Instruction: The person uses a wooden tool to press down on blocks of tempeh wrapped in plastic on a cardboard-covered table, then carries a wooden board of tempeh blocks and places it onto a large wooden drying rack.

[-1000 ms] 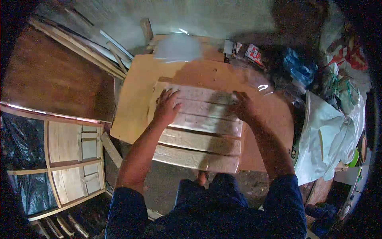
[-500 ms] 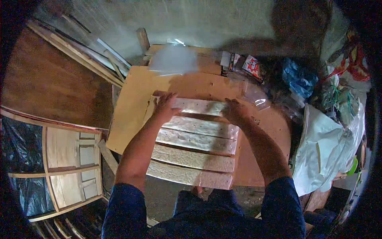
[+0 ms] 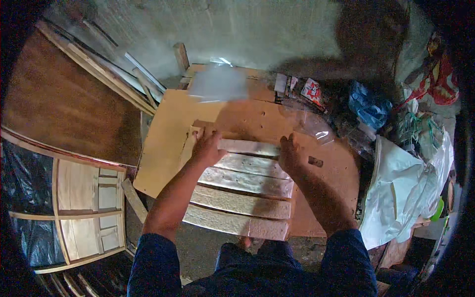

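At the far left, a brown wooden panel (image 3: 74, 104) stands beside leaning lengths of timber (image 3: 101, 74); below it is a wooden frame (image 3: 59, 216) with black plastic sheeting (image 3: 33, 175) in its left openings. Then comes a tan cardboard sheet (image 3: 161, 148), laid flat as the work surface.

The left hand (image 3: 207, 148) is on the left end of the farthest of five strips, its fingers a little apart and its thumb reaching inward along the strip; I cannot tell whether it grips or only rests. Behind it, at the back, lies see-through plastic sheeting (image 3: 217, 85).

The pale, dimpled flat strips lie side by side in the middle of the cardboard, between the forearms: the farthest strip (image 3: 250, 147) spans the space between the hands, and the nearest strip (image 3: 235, 221) lies by the near edge. Their long axes run across the body, dropping slightly toward the right, so each hand is at an opposite end of the farthest strip, and the other four lie on the wearer's side of it.

The right hand (image 3: 292, 156) covers that strip's right end, fingers bunched and pointing away; whether they pinch it is hidden. Farther right are small packets (image 3: 311, 92), a blue plastic bag (image 3: 368, 106) and a crumpled white sack (image 3: 393, 193).
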The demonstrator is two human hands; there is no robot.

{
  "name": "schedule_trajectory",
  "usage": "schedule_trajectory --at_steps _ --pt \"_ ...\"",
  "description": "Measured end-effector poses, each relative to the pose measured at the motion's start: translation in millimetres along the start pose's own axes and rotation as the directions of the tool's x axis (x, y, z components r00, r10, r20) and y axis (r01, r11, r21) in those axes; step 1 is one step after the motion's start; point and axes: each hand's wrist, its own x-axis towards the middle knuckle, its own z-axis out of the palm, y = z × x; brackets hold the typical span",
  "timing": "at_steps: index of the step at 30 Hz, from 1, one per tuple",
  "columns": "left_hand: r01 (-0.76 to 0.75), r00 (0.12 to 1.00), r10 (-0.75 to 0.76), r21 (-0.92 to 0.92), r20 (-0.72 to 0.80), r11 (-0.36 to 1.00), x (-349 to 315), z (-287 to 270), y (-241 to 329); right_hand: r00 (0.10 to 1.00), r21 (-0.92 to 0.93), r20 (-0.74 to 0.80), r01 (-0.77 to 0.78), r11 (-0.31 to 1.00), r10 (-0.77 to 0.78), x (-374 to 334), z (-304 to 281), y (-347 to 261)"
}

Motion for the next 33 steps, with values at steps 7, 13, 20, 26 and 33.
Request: schedule_trajectory --at_steps 7,13,20,26,33 --pt "-0.320 0.944 0.314 -0.050 -0.104 0.946 -16 31 32 0.970 0.315 0.195 0.079 0.946 -0.146 -15 -36 -72" --pt "-0.183 0.981 0.175 -0.107 -0.088 0.977 -15 37 8 0.978 0.064 0.183 0.086 0.994 -0.097 -15 -16 -44" --pt "-0.103 0.984 0.072 -0.196 -0.161 0.975 -8 26 -45 0.996 0.002 0.080 -0.049 0.999 0.049 -10 -3 20" --pt "-0.025 0.972 -0.050 -0.313 -0.230 0.950 -4 41 -46 0.996 0.143 -0.092 0.006 0.990 0.007 -14 9 23" --pt "0.000 0.978 -0.092 -0.436 -0.189 0.900 -18 46 -64 0.976 0.184 -0.191 0.142 0.973 -0.106 -41 11 29"
